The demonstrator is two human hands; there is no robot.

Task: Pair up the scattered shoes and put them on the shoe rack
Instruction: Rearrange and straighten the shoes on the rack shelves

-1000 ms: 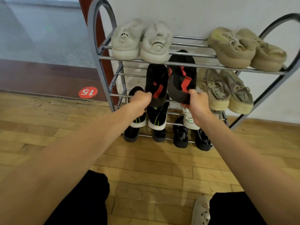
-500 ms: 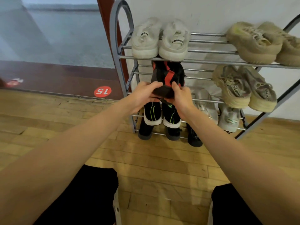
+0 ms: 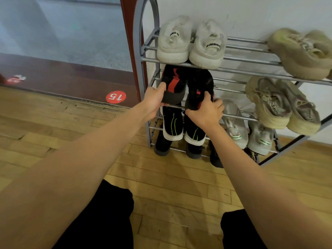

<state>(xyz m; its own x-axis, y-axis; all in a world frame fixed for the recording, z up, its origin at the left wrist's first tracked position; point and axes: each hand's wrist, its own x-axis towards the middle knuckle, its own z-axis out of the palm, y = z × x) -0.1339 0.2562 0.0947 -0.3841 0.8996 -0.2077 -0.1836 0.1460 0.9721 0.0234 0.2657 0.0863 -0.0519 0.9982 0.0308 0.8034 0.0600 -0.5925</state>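
Head view: each hand holds one black-and-red shoe by its heel, toes pushed in under the top rail at the rack's (image 3: 138, 51) left end — likely so the pair seats side by side. Left hand (image 3: 154, 101) clasps the left shoe (image 3: 173, 85); right hand (image 3: 206, 110) clasps the right shoe (image 3: 199, 85) — both arms outstretched.

We had loads of open wood floor (image 3: 179, 186) in front of the shoe rack (image 3: 142, 72) — nothing down there but our own knees. The rack itself was packed: white sneakers (image 3: 190, 42) sat right above the second shelf, black-and-green shoes (image 3: 183, 126) just below, beige pairs (image 3: 282, 103) filling the right side — only a narrow gap mid-shelf.
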